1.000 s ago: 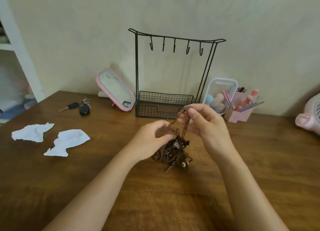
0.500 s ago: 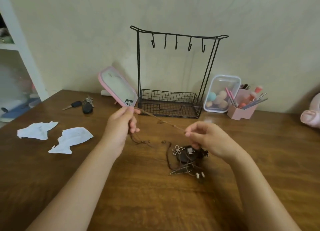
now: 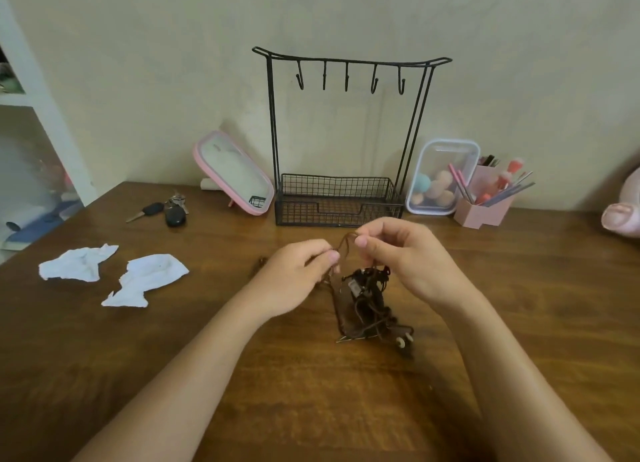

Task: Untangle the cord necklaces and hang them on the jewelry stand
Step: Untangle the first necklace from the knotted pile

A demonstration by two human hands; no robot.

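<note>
Desk view: parts obscured or cut off.
Cord necklaces sit in one dark clump; the cords can't be counted and the pendants are too small to identify. Right hand covers the clump's upper right side, and its pinch point on the cord is partly hidden. Left hand curls over the end of its strand. Both forearms run off the bottom edge. Pink object is cut by the right edge. Shelf at left is cropped, its contents blurred.

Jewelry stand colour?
Black. The jewelry stand is black wire throughout, clearest in the head view.
</note>
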